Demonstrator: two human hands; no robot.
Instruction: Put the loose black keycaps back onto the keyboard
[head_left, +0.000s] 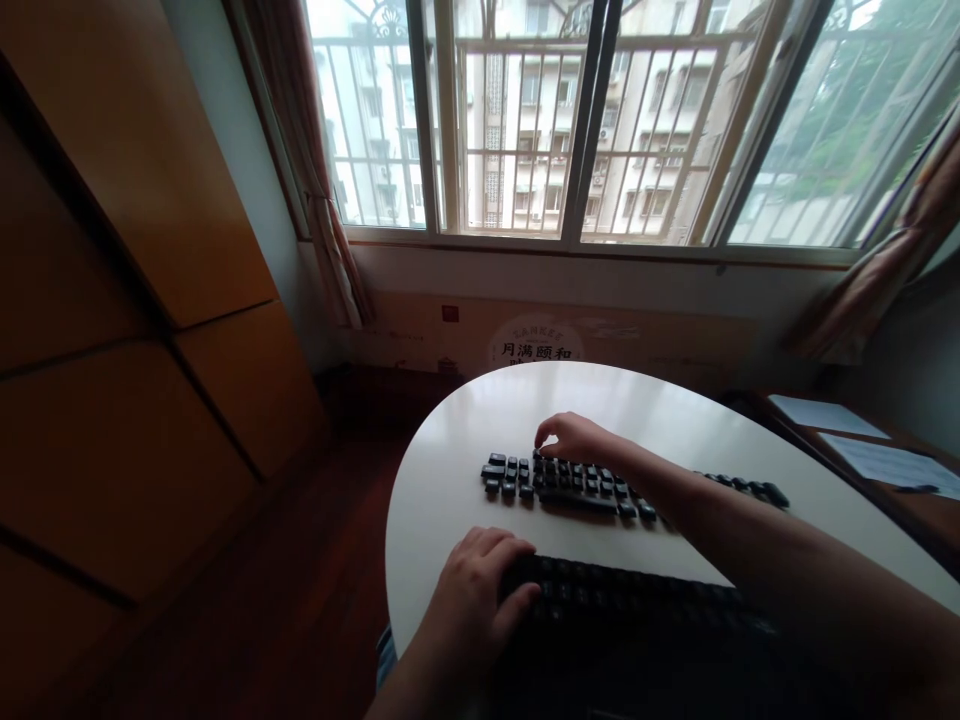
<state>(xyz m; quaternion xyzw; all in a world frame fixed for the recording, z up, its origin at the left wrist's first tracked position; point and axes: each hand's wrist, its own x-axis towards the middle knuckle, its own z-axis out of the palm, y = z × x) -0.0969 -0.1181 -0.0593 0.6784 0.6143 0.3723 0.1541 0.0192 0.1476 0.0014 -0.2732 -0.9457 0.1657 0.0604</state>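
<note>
Dark loose keycaps (577,500) lie in keyboard-like rows on the white table, with a long space bar among them. At the upper left of these rows, my right hand (574,437) pinches a small dark keycap (537,454) between thumb and finger. My right forearm crosses over the rows and hides part of them. Closer to me is a black keyboard (622,583), its near side lost in shadow. My left hand (484,580) grips its left end, thumb on the near side and fingers over the far corner.
The rounded white table (450,440) stands before a barred window (517,130). On the right, papers (889,460) and a pen (916,489) lie on a brown surface. Wooden cabinets (112,450) line the left, and a long printed box (420,340) sits below the window.
</note>
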